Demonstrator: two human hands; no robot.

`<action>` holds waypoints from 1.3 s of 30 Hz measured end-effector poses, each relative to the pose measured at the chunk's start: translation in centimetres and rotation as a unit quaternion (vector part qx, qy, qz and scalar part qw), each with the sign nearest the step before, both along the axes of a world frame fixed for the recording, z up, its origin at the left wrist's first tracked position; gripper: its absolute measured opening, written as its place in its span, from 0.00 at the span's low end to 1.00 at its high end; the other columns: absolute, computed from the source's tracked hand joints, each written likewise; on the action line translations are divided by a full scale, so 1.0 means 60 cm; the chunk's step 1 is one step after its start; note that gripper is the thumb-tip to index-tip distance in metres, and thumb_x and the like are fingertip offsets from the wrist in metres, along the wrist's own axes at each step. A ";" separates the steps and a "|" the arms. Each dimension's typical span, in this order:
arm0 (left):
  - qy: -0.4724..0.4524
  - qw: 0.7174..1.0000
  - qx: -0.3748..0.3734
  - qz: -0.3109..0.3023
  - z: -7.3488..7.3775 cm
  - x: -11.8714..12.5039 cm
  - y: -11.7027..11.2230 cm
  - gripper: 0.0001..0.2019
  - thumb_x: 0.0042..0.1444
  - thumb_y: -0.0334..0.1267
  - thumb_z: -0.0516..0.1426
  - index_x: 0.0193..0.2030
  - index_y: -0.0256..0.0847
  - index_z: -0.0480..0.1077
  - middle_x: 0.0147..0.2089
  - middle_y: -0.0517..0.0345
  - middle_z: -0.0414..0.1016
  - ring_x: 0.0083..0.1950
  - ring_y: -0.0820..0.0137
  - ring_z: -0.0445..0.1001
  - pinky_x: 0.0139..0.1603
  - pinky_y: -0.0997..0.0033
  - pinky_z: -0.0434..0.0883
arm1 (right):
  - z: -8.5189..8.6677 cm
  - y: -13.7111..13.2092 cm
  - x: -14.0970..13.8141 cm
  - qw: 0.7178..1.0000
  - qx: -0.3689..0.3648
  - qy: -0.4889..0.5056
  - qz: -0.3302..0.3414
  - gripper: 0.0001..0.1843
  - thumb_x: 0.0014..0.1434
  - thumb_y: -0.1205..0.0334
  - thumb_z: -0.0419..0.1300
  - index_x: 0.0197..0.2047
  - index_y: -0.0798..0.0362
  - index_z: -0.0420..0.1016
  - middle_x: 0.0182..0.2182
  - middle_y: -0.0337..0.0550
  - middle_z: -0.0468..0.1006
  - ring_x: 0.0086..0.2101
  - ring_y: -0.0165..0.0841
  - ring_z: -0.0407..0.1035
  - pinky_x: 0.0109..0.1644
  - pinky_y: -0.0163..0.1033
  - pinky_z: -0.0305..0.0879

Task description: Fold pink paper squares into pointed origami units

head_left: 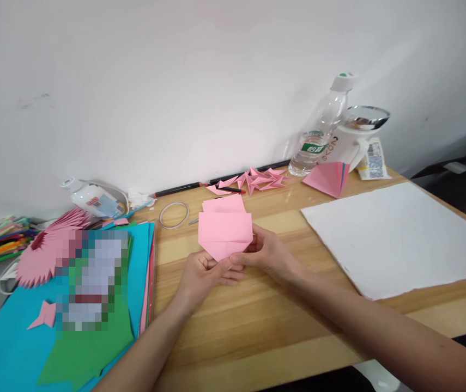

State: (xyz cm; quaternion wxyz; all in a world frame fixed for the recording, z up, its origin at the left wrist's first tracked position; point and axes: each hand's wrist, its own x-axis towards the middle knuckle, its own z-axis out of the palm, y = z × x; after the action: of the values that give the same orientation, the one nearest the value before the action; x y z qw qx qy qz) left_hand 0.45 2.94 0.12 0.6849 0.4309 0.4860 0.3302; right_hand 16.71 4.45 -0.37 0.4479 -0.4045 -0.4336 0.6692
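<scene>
A folded pink paper (pixel 224 231) with a pointed lower end is held just above the wooden table (pixel 257 326). My left hand (pixel 204 275) pinches its lower point from below, fingers closed. My right hand (pixel 267 253) grips the paper's right lower edge, fingers curled on it. More pink sheets (pixel 223 204) lie flat just behind the held piece.
Several folded pink pieces (pixel 257 179) lie by the wall, a pink paper fan (pixel 328 178) beside a plastic bottle (pixel 318 130) and a white mug (pixel 353 139). A large white sheet (pixel 396 237) lies right. Coloured paper stack (pixel 53 337), tape ring (pixel 173 214) and glue bottle (pixel 94 200) are left.
</scene>
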 end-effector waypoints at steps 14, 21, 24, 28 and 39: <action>0.046 0.998 0.025 0.017 0.014 0.002 0.003 0.17 0.42 0.43 0.64 0.33 0.29 0.74 0.31 0.45 0.80 0.31 0.63 0.79 0.31 0.69 0.77 | 0.002 0.008 0.013 0.999 -0.023 -0.043 0.008 0.26 0.34 0.59 0.71 0.39 0.58 0.72 0.31 0.45 0.79 0.29 0.33 0.71 0.34 0.38 0.67; 0.064 0.998 0.024 0.017 0.016 -0.005 0.010 0.17 0.42 0.44 0.64 0.33 0.30 0.75 0.29 0.47 0.80 0.28 0.65 0.78 0.30 0.69 0.77 | 0.006 0.010 0.016 0.998 -0.045 -0.028 0.029 0.24 0.39 0.59 0.69 0.40 0.58 0.68 0.25 0.40 0.76 0.26 0.30 0.71 0.33 0.36 0.68; 0.047 0.999 0.022 0.007 0.015 -0.012 0.013 0.17 0.43 0.44 0.64 0.34 0.30 0.75 0.30 0.47 0.80 0.28 0.67 0.78 0.31 0.70 0.77 | 0.008 0.012 0.016 0.997 -0.057 0.018 0.039 0.25 0.41 0.59 0.68 0.41 0.58 0.67 0.26 0.42 0.77 0.27 0.31 0.73 0.35 0.37 0.69; 0.031 0.999 0.016 0.005 0.012 -0.021 0.017 0.17 0.44 0.42 0.64 0.36 0.30 0.74 0.31 0.47 0.80 0.28 0.66 0.78 0.30 0.70 0.77 | 0.007 0.016 0.023 0.998 -0.062 0.028 0.008 0.24 0.43 0.60 0.67 0.43 0.57 0.66 0.25 0.42 0.78 0.27 0.33 0.74 0.36 0.38 0.71; 0.066 0.998 0.018 -0.017 0.019 -0.008 0.011 0.16 0.41 0.44 0.64 0.31 0.31 0.75 0.32 0.46 0.80 0.28 0.63 0.78 0.33 0.65 0.77 | -0.001 0.004 0.007 0.997 0.030 -0.055 0.035 0.22 0.40 0.62 0.68 0.39 0.57 0.67 0.30 0.43 0.78 0.27 0.31 0.70 0.30 0.35 0.65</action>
State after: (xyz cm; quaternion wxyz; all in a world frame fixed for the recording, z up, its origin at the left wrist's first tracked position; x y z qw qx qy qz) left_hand -0.05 3.57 1.29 0.6490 0.4724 0.5163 0.2984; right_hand 17.11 4.68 -0.45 0.4115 -0.4121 -0.4911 0.6478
